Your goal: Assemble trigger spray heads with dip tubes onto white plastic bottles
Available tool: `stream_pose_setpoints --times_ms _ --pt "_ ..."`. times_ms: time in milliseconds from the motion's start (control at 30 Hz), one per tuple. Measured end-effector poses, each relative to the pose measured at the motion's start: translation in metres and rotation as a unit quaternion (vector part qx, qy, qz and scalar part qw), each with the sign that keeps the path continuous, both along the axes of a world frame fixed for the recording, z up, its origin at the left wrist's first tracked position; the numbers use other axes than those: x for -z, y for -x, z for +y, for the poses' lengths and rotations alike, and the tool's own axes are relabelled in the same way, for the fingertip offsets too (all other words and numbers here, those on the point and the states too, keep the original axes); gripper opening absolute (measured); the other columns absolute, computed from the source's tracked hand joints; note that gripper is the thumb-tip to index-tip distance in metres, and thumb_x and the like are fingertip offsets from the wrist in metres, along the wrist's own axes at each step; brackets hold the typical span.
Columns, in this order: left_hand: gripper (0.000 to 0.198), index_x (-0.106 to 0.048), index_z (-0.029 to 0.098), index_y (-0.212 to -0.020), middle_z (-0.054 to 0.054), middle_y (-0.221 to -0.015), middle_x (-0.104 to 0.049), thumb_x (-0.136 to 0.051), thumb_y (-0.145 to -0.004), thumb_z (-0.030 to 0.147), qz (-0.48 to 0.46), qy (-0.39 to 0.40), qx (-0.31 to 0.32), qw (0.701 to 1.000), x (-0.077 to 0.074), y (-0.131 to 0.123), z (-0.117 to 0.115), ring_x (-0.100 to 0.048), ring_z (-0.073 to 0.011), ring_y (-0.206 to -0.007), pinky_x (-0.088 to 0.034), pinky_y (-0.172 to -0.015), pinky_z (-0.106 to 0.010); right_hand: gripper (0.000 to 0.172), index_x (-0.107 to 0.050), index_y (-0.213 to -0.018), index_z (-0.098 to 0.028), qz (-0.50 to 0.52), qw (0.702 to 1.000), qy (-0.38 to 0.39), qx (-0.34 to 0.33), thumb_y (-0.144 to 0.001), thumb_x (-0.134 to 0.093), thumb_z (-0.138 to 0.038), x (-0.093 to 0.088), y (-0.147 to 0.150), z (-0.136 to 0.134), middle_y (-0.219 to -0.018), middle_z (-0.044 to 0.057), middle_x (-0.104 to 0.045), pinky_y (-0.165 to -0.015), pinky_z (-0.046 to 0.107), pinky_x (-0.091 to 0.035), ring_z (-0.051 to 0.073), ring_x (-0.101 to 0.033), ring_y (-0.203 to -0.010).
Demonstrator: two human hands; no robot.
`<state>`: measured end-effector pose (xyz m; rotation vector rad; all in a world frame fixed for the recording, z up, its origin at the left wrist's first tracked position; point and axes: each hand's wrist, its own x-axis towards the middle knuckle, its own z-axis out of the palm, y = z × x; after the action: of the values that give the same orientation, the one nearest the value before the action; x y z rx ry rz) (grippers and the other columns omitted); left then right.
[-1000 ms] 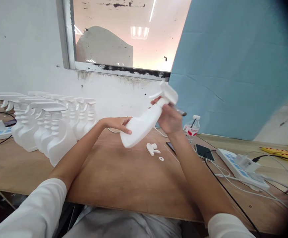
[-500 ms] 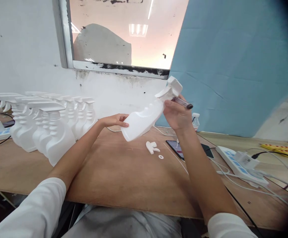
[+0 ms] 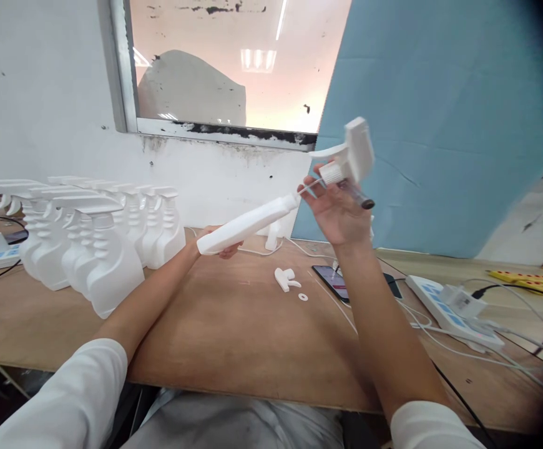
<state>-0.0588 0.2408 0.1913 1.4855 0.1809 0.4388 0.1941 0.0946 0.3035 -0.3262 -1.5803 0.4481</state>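
Note:
My left hand [image 3: 231,250] is closed around a white plastic bottle [image 3: 248,223], tilted with its neck up to the right. My right hand [image 3: 344,215] grips a white trigger spray head [image 3: 359,149], now apart from the bottle's neck. A thin clear dip tube [image 3: 309,186] runs from the head to the bottle's mouth. A dark-tipped, pen-like clear tube [image 3: 364,199] also sits in my right hand. Below on the table lie a small white trigger-shaped part [image 3: 281,279] and a white ring washer [image 3: 303,297].
Several assembled white spray bottles [image 3: 112,268] stand at the left on the wooden table [image 3: 234,337]. A phone [image 3: 330,282], a power strip [image 3: 454,315] and loose white cables lie to the right. Behind the table are a wall, a window and a blue sheet [image 3: 416,125].
The spray head has come off the bottle's neck, moving up and right in my right hand. The bottle has turned edge-on and shifted left in my left hand.

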Motion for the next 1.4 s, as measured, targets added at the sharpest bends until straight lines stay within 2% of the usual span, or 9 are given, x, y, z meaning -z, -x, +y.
stream_pose_setpoints --times_ms 200,300,467,600,767,1000,1133,1267,1400 --pt "0.04 -0.061 0.011 -0.098 -0.01 -0.075 -0.063 -0.057 -0.076 0.043 -0.047 0.033 -0.303 0.951 0.031 -0.012 0.028 -0.059 -0.0209 -0.066 -0.047 -0.059 -0.031 0.033 -0.063 -0.101 -0.034 0.063 0.993 -0.076 0.064 -0.073 -0.074 -0.046 -0.016 -0.027 -0.016 -0.111 0.0 -0.064 -0.093 0.041 -0.05 0.022 -0.063 -0.1" --pt "0.038 -0.057 0.014 -0.103 -0.007 -0.08 -0.063 -0.052 -0.077 0.042 -0.057 0.022 -0.375 0.925 0.042 -0.026 0.046 -0.061 -0.02 -0.072 -0.048 -0.061 -0.029 0.033 -0.064 -0.101 -0.032 0.083 0.994 -0.048 0.045 -0.072 -0.075 -0.043 -0.012 -0.04 -0.017 -0.105 0.001 -0.066 -0.087 0.037 -0.052 0.018 -0.063 -0.086" --pt "0.04 -0.047 0.02 -0.112 -0.005 -0.094 -0.064 -0.056 -0.076 0.033 -0.051 -0.019 -0.494 0.868 0.054 -0.058 0.067 -0.062 -0.0158 -0.076 -0.047 -0.063 -0.024 0.03 -0.064 -0.096 -0.028 0.075 0.987 0.14 0.002 -0.07 -0.076 -0.037 0.028 -0.056 -0.019 -0.099 0.002 -0.068 -0.056 0.029 -0.052 0.014 -0.056 -0.065" --pt "0.037 -0.049 0.016 -0.107 -0.011 -0.102 -0.065 -0.063 -0.074 0.023 0.007 -0.075 -0.555 0.828 0.061 -0.089 0.077 -0.064 -0.0187 -0.086 -0.047 -0.071 -0.026 0.015 -0.061 -0.088 -0.025 0.094 0.953 0.284 -0.044 -0.074 -0.066 -0.03 0.073 -0.075 -0.015 -0.09 0.002 -0.066 -0.033 0.021 -0.029 0.007 -0.034 -0.043" --pt "0.04 -0.052 0.017 -0.104 -0.014 -0.107 -0.066 -0.072 -0.069 0.017 0.09 -0.154 -0.585 0.791 0.067 -0.124 0.081 -0.059 -0.0262 -0.109 -0.043 -0.091 -0.033 0.012 -0.059 -0.087 -0.021 0.154 0.91 0.376 -0.087 -0.077 -0.06 -0.028 0.108 -0.103 0.001 -0.067 -0.001 -0.056 -0.034 0.018 -0.029 0.007 -0.03 -0.042" --pt "0.04 -0.051 0.017 -0.107 -0.019 -0.116 -0.061 -0.07 -0.072 0.015 0.145 -0.211 -0.575 0.777 0.078 -0.163 0.07 -0.049 -0.033 -0.123 -0.035 -0.099 -0.041 0.013 -0.053 -0.077 -0.021 0.171 0.914 0.368 0.0 -0.07 -0.062 -0.027 0.12 -0.113 0.01 -0.07 0.003 -0.055 -0.04 0.024 -0.035 0.012 -0.043 -0.052" --pt "0.038 -0.05 0.016 -0.109 -0.02 -0.121 -0.056 -0.068 -0.075 0.016 0.136 -0.211 -0.571 0.782 0.082 -0.166 0.062 -0.048 -0.0313 -0.124 -0.034 -0.1 -0.04 0.019 -0.049 -0.076 -0.021 0.19 0.907 0.377 -0.01 -0.066 -0.065 -0.024 0.123 -0.106 0.011 -0.074 0.003 -0.053 -0.043 0.022 -0.037 0.011 -0.045 -0.057" --pt "0.034 -0.049 0.016 -0.115 -0.018 -0.136 -0.043 -0.059 -0.082 0.017 0.08 -0.212 -0.578 0.784 0.079 -0.159 0.049 -0.041 -0.027 -0.129 -0.029 -0.107 -0.038 0.026 -0.043 -0.072 -0.021 0.133 0.909 0.395 0.023 -0.065 -0.067 -0.028 0.132 -0.098 0.012 -0.064 -0.003 -0.042 -0.038 0.02 -0.028 0.008 -0.034 -0.048" --pt "0.02 -0.054 0.016 -0.107 -0.013 -0.12 -0.054 -0.053 -0.087 0.02 0.021 -0.201 -0.531 0.823 0.08 -0.155 0.024 -0.053 -0.0215 -0.111 -0.039 -0.099 -0.034 0.036 -0.043 -0.071 -0.021 0.105 0.903 0.415 0.049 -0.061 -0.074 -0.036 0.145 -0.087 0.016 -0.055 -0.008 -0.029 -0.035 0.018 -0.013 0.005 -0.021 -0.042"
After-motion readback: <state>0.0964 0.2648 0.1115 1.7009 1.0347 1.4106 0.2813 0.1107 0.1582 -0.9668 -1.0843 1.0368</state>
